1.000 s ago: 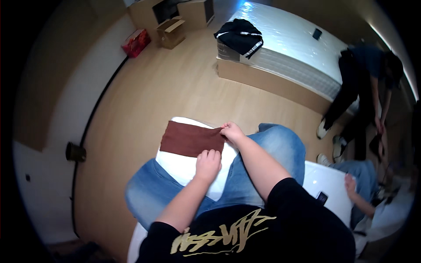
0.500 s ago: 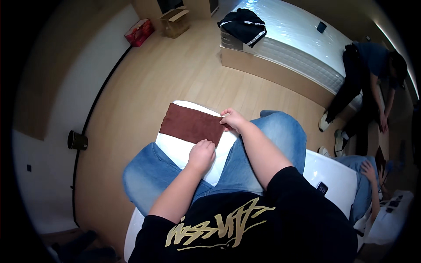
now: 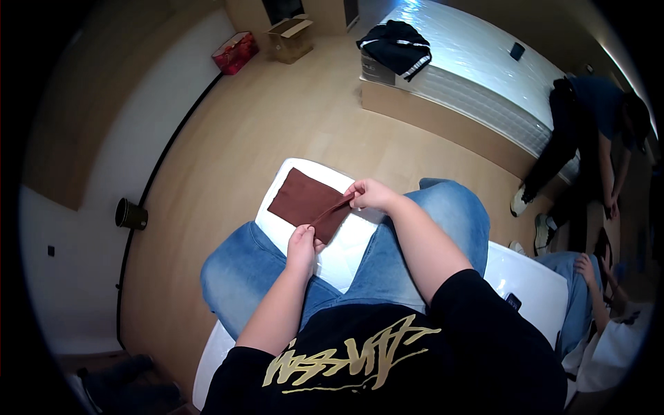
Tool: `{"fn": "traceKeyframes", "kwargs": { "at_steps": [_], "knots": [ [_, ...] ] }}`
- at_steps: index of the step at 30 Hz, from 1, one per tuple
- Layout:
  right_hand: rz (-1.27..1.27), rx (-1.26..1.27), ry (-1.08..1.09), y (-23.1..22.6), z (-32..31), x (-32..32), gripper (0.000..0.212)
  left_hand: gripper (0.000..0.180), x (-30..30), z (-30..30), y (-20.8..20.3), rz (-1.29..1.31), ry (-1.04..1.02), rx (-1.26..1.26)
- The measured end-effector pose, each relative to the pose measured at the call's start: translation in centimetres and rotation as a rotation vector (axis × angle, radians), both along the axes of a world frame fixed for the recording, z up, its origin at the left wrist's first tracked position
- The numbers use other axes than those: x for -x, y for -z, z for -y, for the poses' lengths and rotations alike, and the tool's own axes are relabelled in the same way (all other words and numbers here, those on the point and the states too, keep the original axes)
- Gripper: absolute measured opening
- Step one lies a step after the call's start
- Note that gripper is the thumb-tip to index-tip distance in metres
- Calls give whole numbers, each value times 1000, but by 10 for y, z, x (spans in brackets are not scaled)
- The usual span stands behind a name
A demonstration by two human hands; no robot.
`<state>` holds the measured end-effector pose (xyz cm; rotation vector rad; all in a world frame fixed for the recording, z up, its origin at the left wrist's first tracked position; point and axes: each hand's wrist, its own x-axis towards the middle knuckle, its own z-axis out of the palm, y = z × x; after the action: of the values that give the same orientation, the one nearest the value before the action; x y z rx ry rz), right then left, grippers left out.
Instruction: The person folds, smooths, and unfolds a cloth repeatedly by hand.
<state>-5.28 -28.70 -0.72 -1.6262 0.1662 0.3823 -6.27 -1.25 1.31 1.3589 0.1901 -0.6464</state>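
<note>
A dark brown cloth, roughly rectangular, lies on a padded white surface between my knees. My left hand pinches its near edge between thumb and fingers. At the right-hand edge, my right hand grips the cloth the same way. A raised fold runs slantwise from one hand to the other, and a flap of cloth hangs to the right of it. The left part of the cloth lies flat.
A phone lies on the white seat to my right, beside a seated person. Another person bends by a plastic-wrapped mattress with a dark jacket on it. A dark bin and cardboard box stand leftward.
Both hands have drawn the right part of the cloth up into a slanting fold; before, it lay flat. My left hand has shifted left along the near edge. The whole view has shifted slightly.
</note>
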Motion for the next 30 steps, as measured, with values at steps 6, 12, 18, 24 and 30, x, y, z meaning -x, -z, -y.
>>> {"fn": "traceKeyframes", "kwargs": {
  "at_steps": [6, 12, 18, 24, 30],
  "knots": [
    [187, 364, -11, -21, -16, 1, 13, 15, 8, -7, -3, -5, -27, -10],
    [242, 509, -105, -40, -10, 13, 15, 16, 21, -15, -14, -30, 41, -101],
    [207, 486, -123, -31, -18, 8, 16, 15, 19, -18, -8, -4, 14, -28],
    [321, 489, 45, -11, -45, -13, 16, 14, 9, -14, -9, -30, -52, 27],
    [489, 663, 159, -25, -99, -71, 18, 17, -36, -28, -6, 65, -255, -33]
  ]
}}
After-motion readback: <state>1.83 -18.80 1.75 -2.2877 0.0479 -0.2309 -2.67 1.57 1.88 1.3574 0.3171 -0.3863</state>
